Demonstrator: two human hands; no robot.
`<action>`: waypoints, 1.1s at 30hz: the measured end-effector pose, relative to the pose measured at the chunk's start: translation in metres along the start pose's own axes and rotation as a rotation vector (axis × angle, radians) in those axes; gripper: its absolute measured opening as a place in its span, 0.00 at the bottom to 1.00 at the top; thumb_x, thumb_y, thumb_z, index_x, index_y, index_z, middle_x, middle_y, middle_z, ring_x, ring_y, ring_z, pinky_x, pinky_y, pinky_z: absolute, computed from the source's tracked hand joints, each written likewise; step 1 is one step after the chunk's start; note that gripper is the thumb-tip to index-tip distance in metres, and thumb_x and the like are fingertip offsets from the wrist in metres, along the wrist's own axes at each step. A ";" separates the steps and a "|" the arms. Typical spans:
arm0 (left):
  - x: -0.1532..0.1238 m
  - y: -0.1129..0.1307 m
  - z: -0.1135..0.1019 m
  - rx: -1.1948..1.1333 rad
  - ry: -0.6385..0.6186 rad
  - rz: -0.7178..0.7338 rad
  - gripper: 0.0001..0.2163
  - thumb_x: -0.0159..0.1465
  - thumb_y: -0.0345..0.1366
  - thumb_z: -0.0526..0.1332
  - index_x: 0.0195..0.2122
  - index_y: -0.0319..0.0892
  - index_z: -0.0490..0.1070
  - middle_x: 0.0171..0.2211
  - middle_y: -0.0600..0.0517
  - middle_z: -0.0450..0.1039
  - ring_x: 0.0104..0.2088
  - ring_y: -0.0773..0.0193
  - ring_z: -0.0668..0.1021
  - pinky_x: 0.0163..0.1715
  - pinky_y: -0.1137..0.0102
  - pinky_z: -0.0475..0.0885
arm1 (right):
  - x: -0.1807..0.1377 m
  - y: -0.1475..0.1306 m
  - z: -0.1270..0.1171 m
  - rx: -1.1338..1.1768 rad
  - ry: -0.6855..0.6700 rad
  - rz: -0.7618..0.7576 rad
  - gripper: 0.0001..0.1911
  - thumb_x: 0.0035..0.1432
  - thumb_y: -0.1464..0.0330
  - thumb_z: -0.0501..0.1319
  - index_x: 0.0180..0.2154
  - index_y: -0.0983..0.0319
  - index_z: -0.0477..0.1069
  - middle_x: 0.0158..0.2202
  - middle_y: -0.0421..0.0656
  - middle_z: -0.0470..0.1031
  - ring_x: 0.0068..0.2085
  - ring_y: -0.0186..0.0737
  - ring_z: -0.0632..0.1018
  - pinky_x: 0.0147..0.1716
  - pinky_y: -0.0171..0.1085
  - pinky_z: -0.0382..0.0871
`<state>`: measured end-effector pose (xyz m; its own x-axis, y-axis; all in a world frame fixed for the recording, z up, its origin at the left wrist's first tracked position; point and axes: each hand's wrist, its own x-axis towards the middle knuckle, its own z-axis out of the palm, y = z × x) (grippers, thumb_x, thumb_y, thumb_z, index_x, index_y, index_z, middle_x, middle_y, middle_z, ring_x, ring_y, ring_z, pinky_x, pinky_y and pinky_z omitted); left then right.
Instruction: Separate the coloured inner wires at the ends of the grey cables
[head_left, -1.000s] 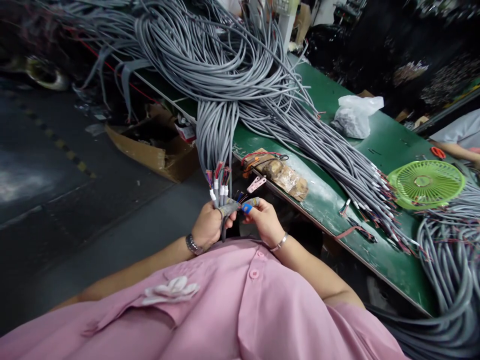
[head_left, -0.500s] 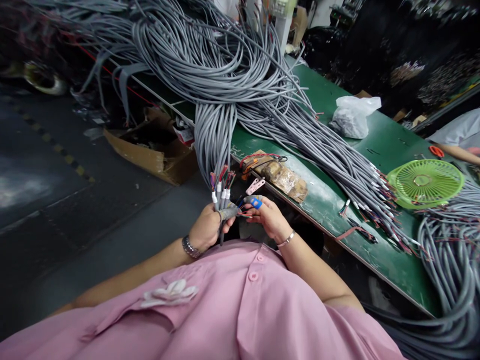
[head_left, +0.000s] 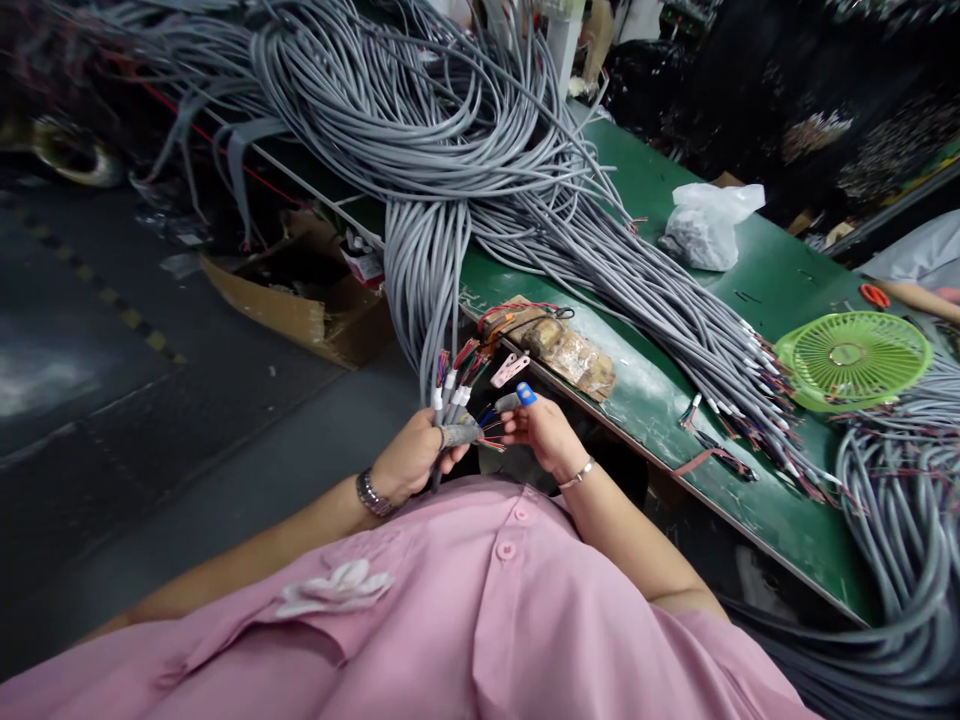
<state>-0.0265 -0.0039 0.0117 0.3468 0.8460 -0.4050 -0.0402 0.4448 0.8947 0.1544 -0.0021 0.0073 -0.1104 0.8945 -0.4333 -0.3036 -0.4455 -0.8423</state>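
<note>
My left hand (head_left: 409, 460) is closed around a grey cable (head_left: 450, 405) whose stripped end fans out into thin coloured wires (head_left: 487, 438); its thumb wears a grey wrap. My right hand (head_left: 544, 432) pinches those wire tips, with a grey sleeve and a blue tip on its forefinger. A bunch of grey cables (head_left: 427, 270) hangs off the edge of the green table (head_left: 780, 530) right above my hands, its ends showing white sleeves and red wires.
A large heap of grey cables (head_left: 420, 110) covers the table's far end. A brown taped block (head_left: 559, 345), a white plastic bag (head_left: 705, 230) and a green fan grille (head_left: 851, 355) lie on the table. A cardboard box (head_left: 300, 300) sits on the floor. Another person's arm (head_left: 919, 295) is far right.
My right hand has pulled slightly right and up from the left hand, spreading the thin wires. The left hand keeps its hold on the cable.
</note>
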 end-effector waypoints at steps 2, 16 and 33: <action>0.001 0.000 0.001 0.009 -0.004 -0.006 0.13 0.52 0.38 0.65 0.17 0.40 0.65 0.12 0.56 0.62 0.12 0.73 0.61 0.11 0.76 0.54 | -0.004 0.001 0.004 -0.068 -0.113 0.010 0.24 0.45 0.49 0.67 0.31 0.63 0.70 0.27 0.39 0.72 0.23 0.29 0.70 0.23 0.32 0.67; 0.005 0.008 -0.006 -0.262 -0.077 -0.080 0.07 0.52 0.35 0.65 0.23 0.38 0.69 0.12 0.56 0.64 0.10 0.73 0.61 0.10 0.77 0.52 | 0.018 -0.002 -0.003 0.163 -0.029 -0.012 0.32 0.52 0.40 0.54 0.33 0.63 0.72 0.29 0.42 0.73 0.25 0.30 0.71 0.27 0.33 0.70; 0.021 0.028 0.016 -0.473 -0.059 -0.252 0.04 0.49 0.30 0.62 0.23 0.38 0.66 0.11 0.55 0.62 0.09 0.74 0.61 0.09 0.79 0.52 | 0.040 -0.012 0.018 0.466 0.061 -0.154 0.16 0.53 0.56 0.66 0.30 0.63 0.73 0.24 0.37 0.72 0.25 0.29 0.70 0.28 0.28 0.68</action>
<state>-0.0055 0.0211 0.0310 0.4519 0.6843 -0.5723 -0.3620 0.7270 0.5835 0.1367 0.0399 0.0052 0.0203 0.9385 -0.3446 -0.7045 -0.2311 -0.6710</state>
